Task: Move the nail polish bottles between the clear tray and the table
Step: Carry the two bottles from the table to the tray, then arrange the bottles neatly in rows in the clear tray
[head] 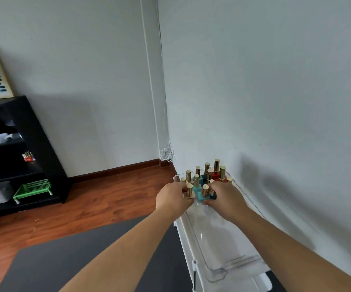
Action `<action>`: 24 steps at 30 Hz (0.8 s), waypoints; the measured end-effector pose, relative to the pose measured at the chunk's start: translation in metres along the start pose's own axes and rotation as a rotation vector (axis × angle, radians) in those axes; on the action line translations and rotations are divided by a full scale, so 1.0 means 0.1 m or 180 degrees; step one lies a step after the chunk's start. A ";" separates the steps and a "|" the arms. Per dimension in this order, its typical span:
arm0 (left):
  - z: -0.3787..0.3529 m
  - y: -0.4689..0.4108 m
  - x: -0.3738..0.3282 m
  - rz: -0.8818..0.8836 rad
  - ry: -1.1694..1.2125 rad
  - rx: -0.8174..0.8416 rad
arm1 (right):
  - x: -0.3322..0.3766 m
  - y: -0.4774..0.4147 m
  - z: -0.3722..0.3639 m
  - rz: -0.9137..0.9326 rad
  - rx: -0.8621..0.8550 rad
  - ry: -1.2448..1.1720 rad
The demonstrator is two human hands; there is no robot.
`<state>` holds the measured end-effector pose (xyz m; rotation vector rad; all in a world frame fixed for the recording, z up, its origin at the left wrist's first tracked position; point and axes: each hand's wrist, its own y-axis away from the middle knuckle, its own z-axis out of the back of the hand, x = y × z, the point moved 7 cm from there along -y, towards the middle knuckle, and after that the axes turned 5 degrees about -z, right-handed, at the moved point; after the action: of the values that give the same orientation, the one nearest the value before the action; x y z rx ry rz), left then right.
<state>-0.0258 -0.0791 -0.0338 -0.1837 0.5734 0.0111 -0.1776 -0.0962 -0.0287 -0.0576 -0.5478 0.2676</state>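
A long clear tray (229,264) lies on a white cart against the right wall. At its far end stand several nail polish bottles with gold caps: teal ones (204,193) in front, red ones (216,174) behind. My left hand (173,199) reaches in at the left side of the cluster, fingers curled around a gold-capped bottle (189,189). My right hand (225,198) closes on the teal bottles from the right. The fingertips of both hands are hidden among the bottles.
The white cart (188,245) holds the tray beside the wall. A dark grey table top (65,260) lies to the left below my arms. A black shelf unit (23,148) with a green basket (33,189) stands at the far left on the wooden floor.
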 end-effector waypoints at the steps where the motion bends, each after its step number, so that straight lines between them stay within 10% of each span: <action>1: -0.02 0.00 0.01 0.0043 -0.0049 0.0021 | 0.00 0.00 -0.02 0.0021 0.0001 0.0071; 24: -0.16 -0.10 0.00 0.0336 -0.0690 0.0639 | -0.02 -0.01 -0.24 -0.0165 0.0225 -0.0160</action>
<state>-0.0340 -0.0921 -0.0446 0.0433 0.3644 0.0747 -0.1666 -0.0971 -0.0501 0.0319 -0.5886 0.2383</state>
